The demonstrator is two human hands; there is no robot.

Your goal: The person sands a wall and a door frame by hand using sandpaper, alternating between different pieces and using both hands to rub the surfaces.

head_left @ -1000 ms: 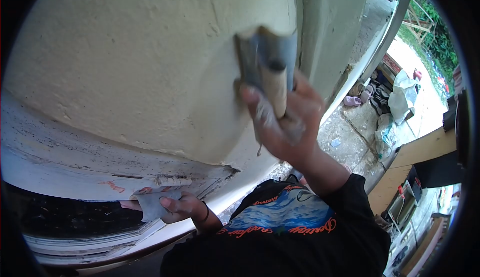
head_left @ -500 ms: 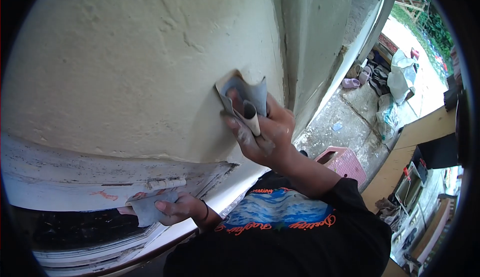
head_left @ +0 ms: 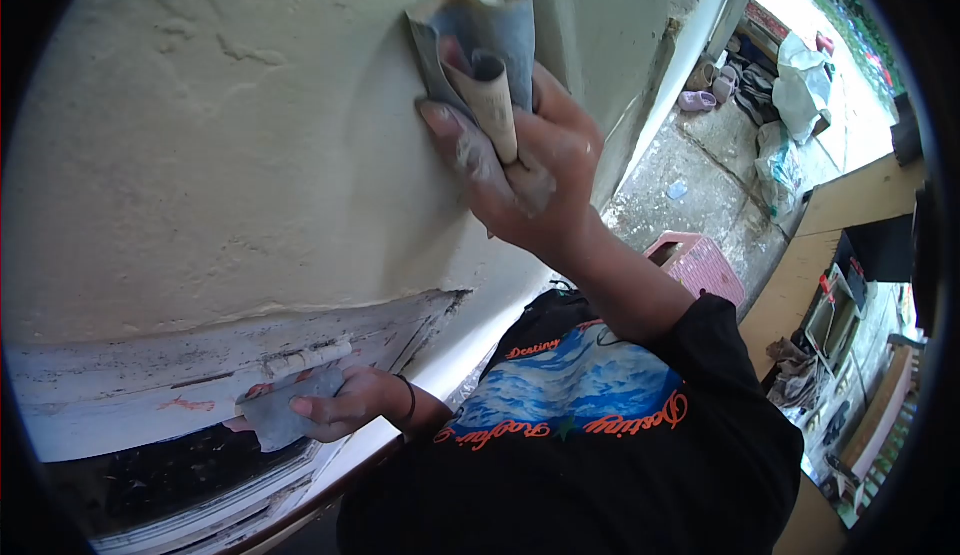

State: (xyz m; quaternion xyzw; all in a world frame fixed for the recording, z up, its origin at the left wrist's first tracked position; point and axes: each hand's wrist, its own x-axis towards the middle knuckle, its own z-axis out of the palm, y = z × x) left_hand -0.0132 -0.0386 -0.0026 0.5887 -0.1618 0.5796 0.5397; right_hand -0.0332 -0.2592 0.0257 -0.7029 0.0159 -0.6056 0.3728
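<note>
My right hand [head_left: 535,160] is closed round a folded, curled sheet of grey sandpaper [head_left: 515,35], held against the pale, rough wall [head_left: 230,155]. Whitish dust covers its thumb and knuckles. Lower left, my left hand [head_left: 345,405], with a dark band at the wrist, pinches a grey sheet [head_left: 285,415] between thumb and fingers. This sheet lies beside the scuffed white frame [head_left: 120,395] under the wall edge, over a dark opening. Part of the left fingers is hidden behind the sheet.
Right of the wall stand a pink basket [head_left: 705,270], shoes [head_left: 698,101] and plastic bags [head_left: 800,85] on the concrete floor [head_left: 700,170]. Farther right are a wooden panel [head_left: 795,295], a brown cloth [head_left: 795,375] and a red-handled tool [head_left: 827,289].
My right hand and its folded sheet have moved up along the wall. My left hand still pinches its sheet, with little change. The view has shifted slightly.
</note>
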